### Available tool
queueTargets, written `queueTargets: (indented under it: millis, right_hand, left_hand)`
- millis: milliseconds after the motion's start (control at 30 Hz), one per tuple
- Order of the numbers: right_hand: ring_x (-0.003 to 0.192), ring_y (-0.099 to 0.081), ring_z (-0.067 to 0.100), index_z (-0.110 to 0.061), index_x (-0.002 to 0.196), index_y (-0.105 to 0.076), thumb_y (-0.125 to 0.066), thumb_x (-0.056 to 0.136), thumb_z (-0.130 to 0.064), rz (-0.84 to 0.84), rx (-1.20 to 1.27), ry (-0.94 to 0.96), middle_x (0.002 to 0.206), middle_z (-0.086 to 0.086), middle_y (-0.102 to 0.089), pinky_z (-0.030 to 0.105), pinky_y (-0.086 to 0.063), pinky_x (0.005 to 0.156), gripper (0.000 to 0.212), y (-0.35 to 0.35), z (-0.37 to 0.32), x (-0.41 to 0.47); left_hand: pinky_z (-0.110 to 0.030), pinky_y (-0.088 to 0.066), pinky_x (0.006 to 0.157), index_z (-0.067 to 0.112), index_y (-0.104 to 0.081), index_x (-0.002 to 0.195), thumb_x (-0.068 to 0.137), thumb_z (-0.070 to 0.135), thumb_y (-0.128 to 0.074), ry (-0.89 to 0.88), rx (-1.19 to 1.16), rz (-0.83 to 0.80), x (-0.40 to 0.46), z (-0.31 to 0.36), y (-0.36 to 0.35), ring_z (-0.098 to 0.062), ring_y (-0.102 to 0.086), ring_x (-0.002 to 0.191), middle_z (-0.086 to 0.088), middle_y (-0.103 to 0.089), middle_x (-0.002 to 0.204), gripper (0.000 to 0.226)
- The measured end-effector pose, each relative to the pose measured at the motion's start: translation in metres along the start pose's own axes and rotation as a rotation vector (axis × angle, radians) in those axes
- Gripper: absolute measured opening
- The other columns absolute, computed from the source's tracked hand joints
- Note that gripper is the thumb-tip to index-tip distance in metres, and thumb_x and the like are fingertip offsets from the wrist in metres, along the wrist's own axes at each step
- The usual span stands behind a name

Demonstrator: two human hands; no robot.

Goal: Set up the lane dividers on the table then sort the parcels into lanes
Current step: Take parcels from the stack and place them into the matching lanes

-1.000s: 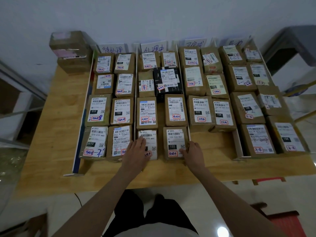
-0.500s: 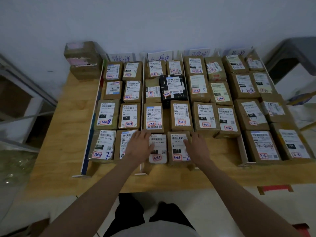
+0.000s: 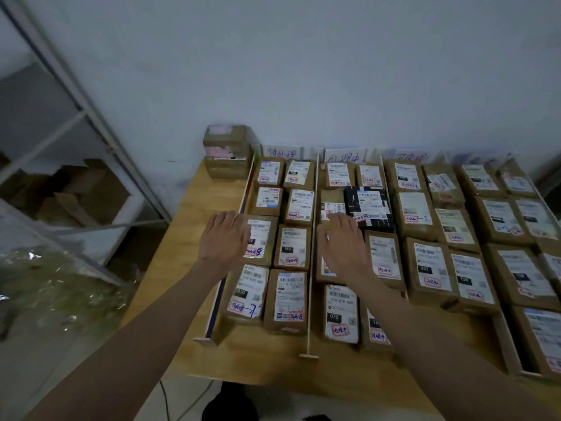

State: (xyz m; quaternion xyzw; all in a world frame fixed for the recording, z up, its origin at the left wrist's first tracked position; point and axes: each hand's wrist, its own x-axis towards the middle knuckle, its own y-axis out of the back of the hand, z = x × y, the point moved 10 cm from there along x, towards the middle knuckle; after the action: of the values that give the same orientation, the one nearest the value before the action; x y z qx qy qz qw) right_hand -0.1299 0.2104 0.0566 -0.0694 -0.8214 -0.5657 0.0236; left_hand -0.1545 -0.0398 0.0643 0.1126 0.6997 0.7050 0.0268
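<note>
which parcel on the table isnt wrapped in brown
The black parcel, second row from the wall in the second lane from the left, just beyond the right hand. All the other parcels in the lanes are brown with white labels.

The right hand point(image 3: 341, 249) covers most of the label on one parcel point(image 3: 326, 268) in the second lane, and whether its fingers touch the box cannot be told; the left hand point(image 3: 223, 237) hides the left edge of another label point(image 3: 258, 243). At the right edge the outer parcels point(image 3: 546, 338) and the bench point(image 3: 182, 238) are cut off. The handwritten lane signs point(image 3: 409, 156) at the back are too blurred to read, and the farthest one is only a smear.
</note>
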Motion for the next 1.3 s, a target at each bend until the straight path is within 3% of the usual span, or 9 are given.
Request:
queueTargets:
  millis: [267,567,800,1133,1300]
  right_hand:
    - [0.125,-0.047,0.028,-0.008,0.131,-0.053,-0.036,0.102,-0.038,0.043,-0.019,0.002,0.129,0.010,-0.055,0.043,-0.042,0.103,0.045,-0.034,-0.101,0.046]
    - [0.124,-0.045,0.028,-0.007,0.131,-0.051,-0.040,0.103,-0.036,0.047,0.018,-0.123,0.130,0.010,-0.053,0.042,-0.041,0.103,0.042,-0.072,-0.184,0.102]
    - [0.118,-0.048,0.024,-0.010,0.128,-0.050,-0.039,0.102,-0.037,0.042,0.044,-0.153,0.127,0.009,-0.054,0.040,-0.044,0.099,0.040,-0.083,-0.217,0.150]
    - [0.128,-0.043,0.028,-0.006,0.137,-0.043,-0.036,0.103,-0.038,0.042,0.035,-0.156,0.137,0.014,-0.048,0.044,-0.039,0.106,0.047,-0.087,-0.225,0.261]
    - [0.128,-0.043,0.028,-0.009,0.134,-0.043,-0.037,0.103,-0.034,0.023,0.057,-0.117,0.136,0.013,-0.048,0.045,-0.039,0.106,0.041,-0.109,-0.225,0.320]
  left_hand:
    - [-0.045,-0.032,0.113,0.009,-0.056,0.132,0.102,0.040,-0.026,0.035,0.028,-0.029,0.035,-0.117,-0.006,-0.027,-0.049,0.126,-0.008,-0.057,0.132,0.052]
    - [-0.045,-0.029,0.113,0.006,-0.058,0.129,0.102,0.038,-0.037,0.000,-0.015,-0.047,0.087,-0.216,-0.008,-0.030,-0.052,0.123,-0.012,-0.060,0.129,0.046]
    - [-0.042,-0.023,0.117,0.008,-0.050,0.137,0.103,0.041,-0.029,0.014,-0.045,-0.059,0.134,-0.254,-0.010,-0.026,-0.046,0.131,-0.010,-0.054,0.138,0.052]
    - [-0.043,-0.027,0.115,0.006,-0.052,0.134,0.103,0.040,-0.031,0.015,-0.052,-0.042,0.241,-0.270,-0.015,-0.029,-0.051,0.123,-0.013,-0.056,0.133,0.050]
    - [-0.043,-0.026,0.115,0.003,-0.052,0.134,0.103,0.041,-0.032,0.011,-0.051,-0.028,0.302,-0.278,-0.030,-0.033,-0.051,0.123,-0.015,-0.055,0.133,0.052]
